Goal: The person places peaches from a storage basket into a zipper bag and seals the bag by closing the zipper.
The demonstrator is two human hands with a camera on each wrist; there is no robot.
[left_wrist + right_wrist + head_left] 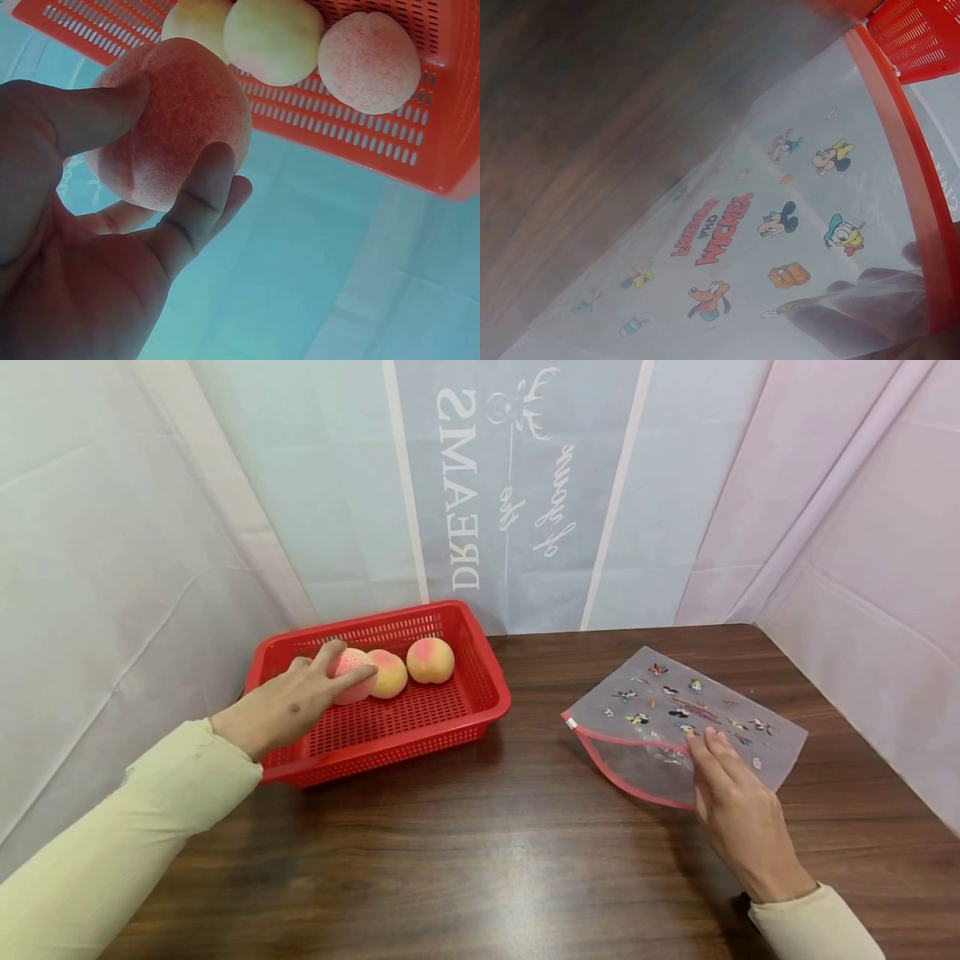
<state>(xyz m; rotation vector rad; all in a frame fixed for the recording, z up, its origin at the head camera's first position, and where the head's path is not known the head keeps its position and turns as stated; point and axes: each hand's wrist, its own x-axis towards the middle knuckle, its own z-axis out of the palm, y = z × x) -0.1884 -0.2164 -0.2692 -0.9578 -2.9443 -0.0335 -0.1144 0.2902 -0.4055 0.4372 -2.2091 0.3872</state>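
Note:
My left hand (pixel 288 706) reaches over the red basket (pixel 491 693) and holds a pink peach (pixel 176 124) between thumb and fingers. In the left wrist view, a yellowish peach (pixel 274 37) and a pinker peach (pixel 367 64) lie in the basket beyond it. On the right, my right hand (pixel 738 818) holds a clear zip bag (pixel 637 693) near its red-edged mouth, which gapes toward me. Fingers (pixel 840 319) of that hand show through the film in the right wrist view; the thumb is hidden in the head view. Cartoon figures are printed on the bag.
The basket stands at the back left of the dark wooden table (pixel 480 843), close to the cloth backdrop (pixel 525 593). White cloth walls rise along both sides. A white slider (pixel 572 723) sits at the left corner of the bag's red zip.

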